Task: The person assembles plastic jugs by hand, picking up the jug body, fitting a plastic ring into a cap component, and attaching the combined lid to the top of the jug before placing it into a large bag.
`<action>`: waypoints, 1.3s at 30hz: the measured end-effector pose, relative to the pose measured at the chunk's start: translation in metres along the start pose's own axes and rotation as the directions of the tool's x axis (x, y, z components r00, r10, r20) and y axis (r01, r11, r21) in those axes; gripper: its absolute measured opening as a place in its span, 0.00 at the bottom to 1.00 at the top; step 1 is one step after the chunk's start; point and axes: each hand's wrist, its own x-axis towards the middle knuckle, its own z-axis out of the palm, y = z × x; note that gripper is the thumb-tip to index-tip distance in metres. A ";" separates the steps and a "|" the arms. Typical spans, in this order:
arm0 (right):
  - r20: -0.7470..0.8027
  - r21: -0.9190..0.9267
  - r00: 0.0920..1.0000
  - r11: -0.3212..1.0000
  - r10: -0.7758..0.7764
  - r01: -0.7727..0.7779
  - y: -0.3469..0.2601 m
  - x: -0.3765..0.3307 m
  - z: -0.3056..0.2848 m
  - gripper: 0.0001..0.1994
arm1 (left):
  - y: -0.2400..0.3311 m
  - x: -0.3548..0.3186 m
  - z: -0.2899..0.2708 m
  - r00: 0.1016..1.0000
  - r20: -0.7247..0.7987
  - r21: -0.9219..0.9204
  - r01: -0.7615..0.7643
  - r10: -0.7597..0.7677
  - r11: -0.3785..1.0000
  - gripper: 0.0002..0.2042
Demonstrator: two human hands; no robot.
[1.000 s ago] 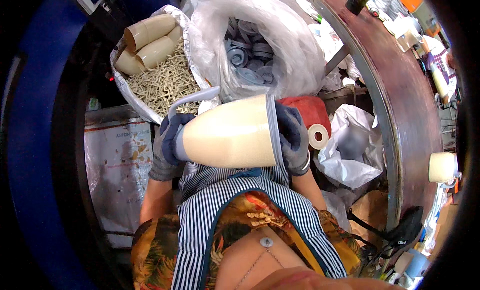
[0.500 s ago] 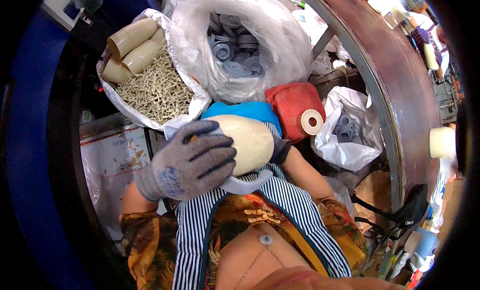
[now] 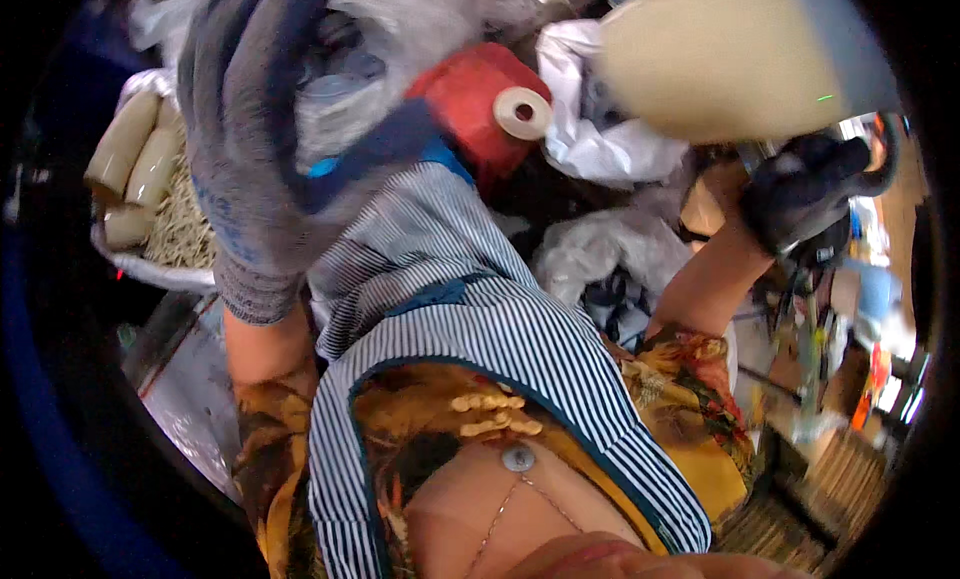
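My left hand, in a grey knit glove, is raised at the upper left. Its fingers and thumb are apart and nothing shows between them, though motion blurs it. At the upper right, my right hand, in a dark glove, is closed at the lower side of a large cream vessel with a grey end. A dark grey loop like a handle curves beside the fingers. How the fingers grip is partly hidden. The vessel is blurred and cut off by the top edge.
A red container with a cream ring on it stands ahead of my lap. A white bag with grey parts is beside it. At left, a sack holds cream cylinders and small beige pieces. A clear plastic bag lies right.
The cream vessel has gone from my lap up to the right with my right hand. My left hand has let go of it and risen to the upper left. The view has shifted right.
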 end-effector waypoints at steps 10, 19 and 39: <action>0.398 -0.487 0.917 0.853 0.022 0.190 0.170 0.157 0.005 0.42 | -0.064 -0.137 0.099 0.872 0.235 -0.021 0.446 -0.429 0.895 0.19; 0.683 -0.720 0.208 0.694 0.700 0.028 0.130 -0.166 -0.127 0.25 | -0.089 -0.188 0.095 0.851 -0.042 0.077 0.525 -0.524 0.847 0.17; -0.181 -0.944 -0.144 -0.213 0.973 -0.251 0.231 -0.454 -0.180 0.32 | -0.074 -0.176 0.102 0.745 0.054 0.111 0.657 -0.665 0.746 0.18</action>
